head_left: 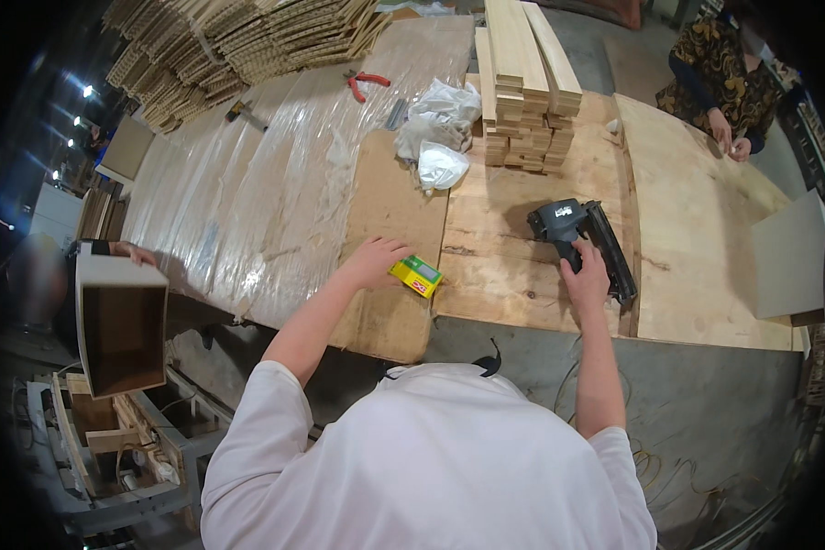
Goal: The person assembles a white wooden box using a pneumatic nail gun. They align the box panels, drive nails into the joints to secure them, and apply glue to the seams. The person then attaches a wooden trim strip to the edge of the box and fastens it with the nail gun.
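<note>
A dark grey nail gun (565, 218) lies on the wooden worktable, its long black magazine (611, 252) reaching back toward me on the right. My right hand (587, 280) is closed round its handle. Further left, my left hand (376, 261) has its fingers over the near end of a small yellow and green box (419, 275), gripping it. That box rests at the seam between a brown board (385, 192) and the plywood; part of it is hidden under my fingers.
Light wood strips (527, 101) are stacked beyond the nail gun. Crumpled white plastic (442, 115) and red-handled pliers (367, 82) lie further left. Corrugated pieces (238, 55) pile up far left. One person (729, 92) works at far right; another's hand (136, 252) holds a wooden box (122, 321).
</note>
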